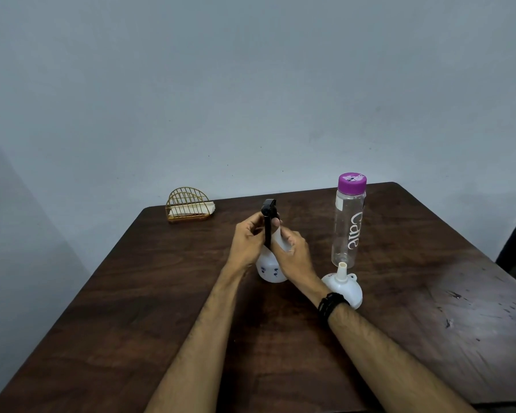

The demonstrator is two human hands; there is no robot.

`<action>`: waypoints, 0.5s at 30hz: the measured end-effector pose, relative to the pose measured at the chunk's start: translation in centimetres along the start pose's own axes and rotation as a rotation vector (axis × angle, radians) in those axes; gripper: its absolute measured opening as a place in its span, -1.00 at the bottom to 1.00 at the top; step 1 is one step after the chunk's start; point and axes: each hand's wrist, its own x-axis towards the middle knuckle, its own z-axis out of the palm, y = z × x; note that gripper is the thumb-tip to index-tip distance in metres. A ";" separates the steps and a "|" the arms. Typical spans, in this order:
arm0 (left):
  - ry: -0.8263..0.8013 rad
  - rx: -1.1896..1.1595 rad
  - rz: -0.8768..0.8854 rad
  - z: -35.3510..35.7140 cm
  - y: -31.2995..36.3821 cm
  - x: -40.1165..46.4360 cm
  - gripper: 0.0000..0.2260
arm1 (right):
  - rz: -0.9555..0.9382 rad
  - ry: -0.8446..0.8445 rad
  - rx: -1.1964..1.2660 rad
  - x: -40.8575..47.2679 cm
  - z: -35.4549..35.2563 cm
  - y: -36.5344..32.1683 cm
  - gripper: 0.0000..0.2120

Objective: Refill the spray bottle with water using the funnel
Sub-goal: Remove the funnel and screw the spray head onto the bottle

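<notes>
A small white spray bottle point(269, 271) with a black trigger head point(268, 208) stands at the middle of the dark wooden table point(131, 308). My left hand point(249, 242) grips the black head from the left. My right hand point(291, 250) curls round the bottle's white neck from the right. To the right, a white funnel point(341, 283) lies mouth down with its spout up, partly behind my right wrist. Behind it stands a clear water bottle point(348, 222) with a purple cap, closed.
A gold wire napkin holder point(188, 205) with white napkins sits at the table's far left edge near the wall. A black band is on my right wrist. The table's right edge drops off near a dark object at far right.
</notes>
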 end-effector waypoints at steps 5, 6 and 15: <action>-0.098 0.016 -0.013 -0.6 0.6 0.4 -0.85 | 0.013 0.005 0.008 0.0 0.0 -0.5 -0.78; -0.094 0.009 -0.015 -0.6 0.5 0.3 -0.85 | 0.008 0.008 0.010 -0.1 -0.1 -0.6 -0.74; 0.173 -0.088 -0.028 1.3 -0.8 -0.9 -0.75 | -0.048 0.056 -0.007 -0.6 0.0 -1.0 -0.74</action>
